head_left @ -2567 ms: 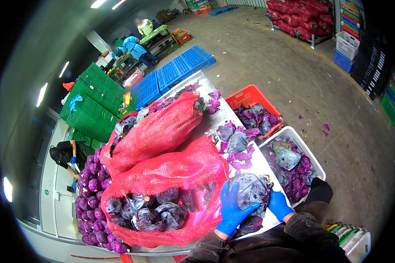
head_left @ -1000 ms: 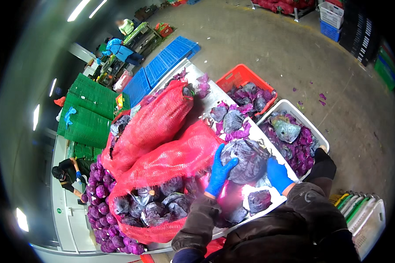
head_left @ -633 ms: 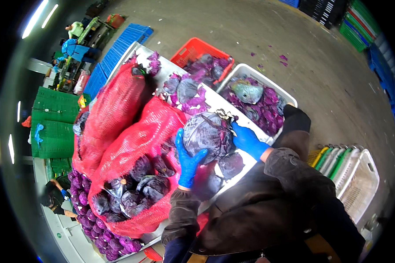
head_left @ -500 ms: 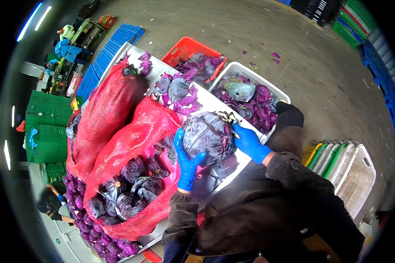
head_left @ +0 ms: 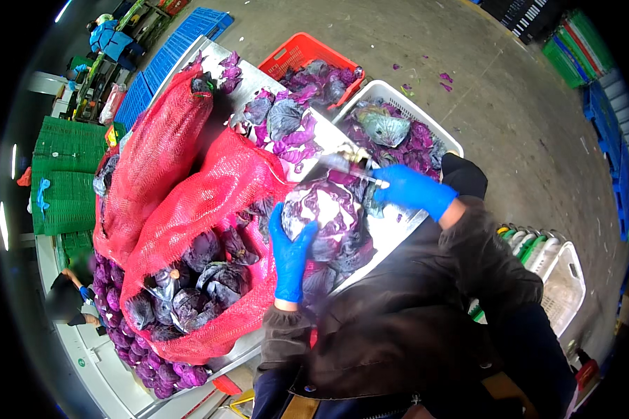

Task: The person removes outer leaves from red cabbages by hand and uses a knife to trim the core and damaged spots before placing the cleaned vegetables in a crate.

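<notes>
"Where did we have the large purple cabbage (head_left: pixel 325 213)?"

"Over the tabletop (head_left: pixel 391 227), near its right-hand corner closest to our body. We saw white and purple patches across its upper face."

"And our hands?"

"Our blue-gloved left hand (head_left: pixel 291 262) gripped the cabbage's left side, thumb spread over its face. Our right hand (head_left: pixel 416 190) was closed around the handle of a knife (head_left: pixel 383 184). The blade was blurred above the cabbage's far side; we couldn't tell whether it touched."

"Did we spot any labels?"

"Beyond the tabletop's left edge we saw a small round green label (head_left: pixel 82 362) on a white panel (head_left: pixel 101 370), its mark too small for us to read."

"What else lay around us?"

"Two red mesh sacks (head_left: pixel 210 192) filled the tabletop's left side. Beside its right edge we had a red crate (head_left: pixel 286 57) and a white crate (head_left: pixel 416 105), both holding purple leaves (head_left: pixel 419 153)."
</notes>
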A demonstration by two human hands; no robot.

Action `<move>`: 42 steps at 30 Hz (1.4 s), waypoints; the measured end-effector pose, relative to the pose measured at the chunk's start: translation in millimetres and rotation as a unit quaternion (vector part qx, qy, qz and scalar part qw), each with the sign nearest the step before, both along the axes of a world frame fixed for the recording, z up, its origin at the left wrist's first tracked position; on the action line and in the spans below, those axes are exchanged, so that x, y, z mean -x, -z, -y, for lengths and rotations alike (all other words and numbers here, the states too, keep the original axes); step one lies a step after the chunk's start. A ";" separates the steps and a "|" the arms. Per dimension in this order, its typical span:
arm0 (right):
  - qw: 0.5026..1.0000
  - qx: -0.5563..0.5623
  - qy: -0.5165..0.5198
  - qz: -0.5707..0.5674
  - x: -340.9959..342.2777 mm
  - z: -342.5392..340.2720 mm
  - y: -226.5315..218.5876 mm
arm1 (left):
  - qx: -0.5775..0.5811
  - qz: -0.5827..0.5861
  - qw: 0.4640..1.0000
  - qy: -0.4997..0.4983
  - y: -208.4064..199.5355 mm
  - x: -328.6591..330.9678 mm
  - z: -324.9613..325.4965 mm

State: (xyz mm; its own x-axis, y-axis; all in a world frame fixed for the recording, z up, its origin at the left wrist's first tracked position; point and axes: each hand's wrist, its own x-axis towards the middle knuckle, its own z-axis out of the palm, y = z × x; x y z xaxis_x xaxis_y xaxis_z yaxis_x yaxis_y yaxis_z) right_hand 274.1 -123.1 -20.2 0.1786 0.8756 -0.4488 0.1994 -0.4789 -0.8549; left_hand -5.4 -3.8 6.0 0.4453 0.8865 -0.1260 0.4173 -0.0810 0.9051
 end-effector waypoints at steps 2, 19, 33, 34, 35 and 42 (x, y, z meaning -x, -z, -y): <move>1.000 0.030 0.002 -0.004 -25.4 -10.0 16.4 | 0.096 0.066 0.993 -0.007 -4.0 8.2 6.9; 0.989 0.047 0.114 -0.084 -37.8 -12.2 34.7 | 0.233 0.243 0.941 -0.030 42.9 92.0 27.4; 0.953 -0.041 0.288 -0.087 -17.4 26.7 94.9 | 0.145 0.181 0.964 0.134 34.0 92.8 23.3; 0.938 -0.029 0.328 -0.108 -18.6 33.6 83.3 | 0.127 0.159 0.967 0.153 19.7 82.1 21.6; 0.921 -0.016 0.367 -0.129 -21.2 36.5 76.5 | 0.108 0.137 0.970 0.171 11.4 72.5 18.2; 0.967 -0.051 0.250 -0.020 -48.8 17.4 48.0 | 0.103 0.088 0.960 0.243 4.0 15.6 -12.0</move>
State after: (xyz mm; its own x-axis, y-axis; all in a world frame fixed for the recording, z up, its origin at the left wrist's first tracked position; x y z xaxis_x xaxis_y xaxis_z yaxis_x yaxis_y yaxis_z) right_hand 322.9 -140.6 -68.2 0.5756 0.7243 -0.3796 -0.0699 -0.4189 -0.9053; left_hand -21.0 8.2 1.9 0.8309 0.5322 -0.1623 0.2153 -0.0387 0.9758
